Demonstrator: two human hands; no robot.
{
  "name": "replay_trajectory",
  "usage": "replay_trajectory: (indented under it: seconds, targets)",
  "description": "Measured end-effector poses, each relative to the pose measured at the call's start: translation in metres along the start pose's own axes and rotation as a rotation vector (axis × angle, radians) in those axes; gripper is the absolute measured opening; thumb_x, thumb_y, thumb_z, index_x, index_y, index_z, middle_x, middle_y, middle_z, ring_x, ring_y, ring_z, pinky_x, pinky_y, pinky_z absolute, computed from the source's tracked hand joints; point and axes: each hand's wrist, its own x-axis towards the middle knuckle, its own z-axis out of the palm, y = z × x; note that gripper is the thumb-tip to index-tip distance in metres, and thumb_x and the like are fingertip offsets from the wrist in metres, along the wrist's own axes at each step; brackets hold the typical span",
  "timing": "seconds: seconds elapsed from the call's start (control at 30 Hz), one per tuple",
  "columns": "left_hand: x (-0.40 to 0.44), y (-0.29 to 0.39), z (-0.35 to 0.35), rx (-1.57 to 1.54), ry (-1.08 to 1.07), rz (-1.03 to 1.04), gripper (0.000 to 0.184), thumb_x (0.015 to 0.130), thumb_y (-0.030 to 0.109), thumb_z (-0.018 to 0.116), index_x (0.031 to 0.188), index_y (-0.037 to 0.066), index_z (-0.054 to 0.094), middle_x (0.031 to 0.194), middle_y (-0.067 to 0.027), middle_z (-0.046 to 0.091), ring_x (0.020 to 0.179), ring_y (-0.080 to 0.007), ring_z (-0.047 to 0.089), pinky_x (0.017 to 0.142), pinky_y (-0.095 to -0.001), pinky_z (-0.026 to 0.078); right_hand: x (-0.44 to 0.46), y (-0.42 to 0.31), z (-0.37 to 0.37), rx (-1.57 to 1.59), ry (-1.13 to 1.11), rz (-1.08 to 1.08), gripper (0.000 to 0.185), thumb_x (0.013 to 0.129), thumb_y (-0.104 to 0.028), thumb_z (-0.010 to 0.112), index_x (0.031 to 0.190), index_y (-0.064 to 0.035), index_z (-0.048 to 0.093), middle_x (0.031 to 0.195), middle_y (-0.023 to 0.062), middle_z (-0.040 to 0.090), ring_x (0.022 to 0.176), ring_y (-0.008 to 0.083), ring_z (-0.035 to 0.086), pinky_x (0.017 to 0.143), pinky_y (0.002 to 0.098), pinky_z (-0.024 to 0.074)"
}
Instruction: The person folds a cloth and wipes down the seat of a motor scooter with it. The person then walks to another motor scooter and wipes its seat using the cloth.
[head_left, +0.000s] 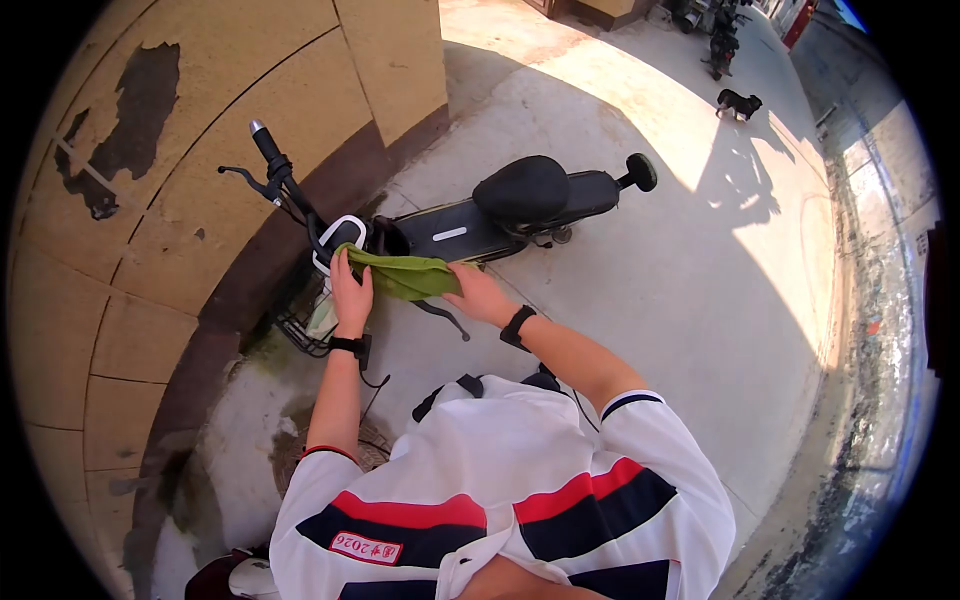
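A green cloth (415, 277) is stretched between my two hands above the handlebar of a parked electric bike (425, 230). My left hand (350, 290) grips its left end beside the white-rimmed display (342, 232). The right end is held by my right hand (482, 296), fingers closed on it. Beneath the cloth, the near grip is hidden, while a black brake lever (445, 318) sticks out below. The far grip (265, 140) points toward the wall. A front basket (300, 330) with something pale inside sits left of my left hand.
A yellow wall (250, 110) with a dark brown base runs close along the left. The bike's black seat (522, 190) extends right over concrete ground (640, 290). Farther up the lane stand a dog (738, 104) and parked scooters (724, 45). Another wall borders the right.
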Motion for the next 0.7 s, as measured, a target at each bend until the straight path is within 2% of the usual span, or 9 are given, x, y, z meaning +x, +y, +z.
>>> replay_trajectory:
  seconds: [0.2,0.3,0.4,0.5,0.7]
  targets:
    - [-0.008,0.038,0.021,-0.126,-0.101,0.157,0.059,0.088,0.013,0.065,0.14,-0.004,0.042,0.143,-0.0227,0.044,0.133,-0.04,0.042,0.111,-0.0418,0.036,-0.002,0.016,0.008,-0.18,-0.104,0.022,0.057,0.087,-0.034,0.069,0.129,-0.0022,0.047,0.098,0.0201,0.063,0.088,0.0388,0.065,0.075,0.046,0.0534]
    - [-0.01,0.047,0.037,-0.058,-0.153,0.255,0.059,0.086,0.017,0.068,0.137,-0.003,0.045,0.141,-0.0212,0.047,0.132,-0.0397,0.042,0.111,-0.045,0.034,0.001,0.016,0.004,-0.225,-0.209,0.082,0.054,0.088,-0.034,0.068,0.127,-0.0033,0.048,0.104,0.0203,0.066,0.088,0.0389,0.066,0.074,0.0472,0.0532]
    - [-0.011,0.051,0.045,0.015,-0.158,0.36,0.057,0.084,0.021,0.069,0.132,-0.002,0.05,0.136,-0.0195,0.05,0.128,-0.0382,0.043,0.111,-0.0488,0.03,0.003,0.014,0.002,-0.229,-0.208,0.055,0.052,0.09,-0.035,0.066,0.127,-0.0034,0.048,0.103,0.0206,0.066,0.087,0.0391,0.066,0.074,0.0472,0.0532]
    - [-0.009,0.049,0.046,0.059,-0.199,0.39,0.056,0.085,0.022,0.068,0.131,-0.003,0.051,0.133,-0.0189,0.051,0.126,-0.0375,0.044,0.111,-0.0486,0.03,0.004,0.014,-0.003,-0.24,-0.25,0.05,0.051,0.091,-0.035,0.065,0.127,-0.003,0.047,0.104,0.0214,0.066,0.086,0.0404,0.066,0.073,0.0483,0.0529]
    - [-0.002,0.049,0.042,0.07,-0.275,0.395,0.045,0.085,0.026,0.068,0.124,0.005,0.06,0.127,-0.0132,0.057,0.124,-0.0327,0.046,0.11,-0.0466,0.029,0.006,0.015,-0.007,-0.149,-0.245,0.023,0.05,0.092,-0.032,0.064,0.128,-0.0016,0.046,0.106,0.0236,0.065,0.088,0.0443,0.064,0.075,0.0506,0.0518]
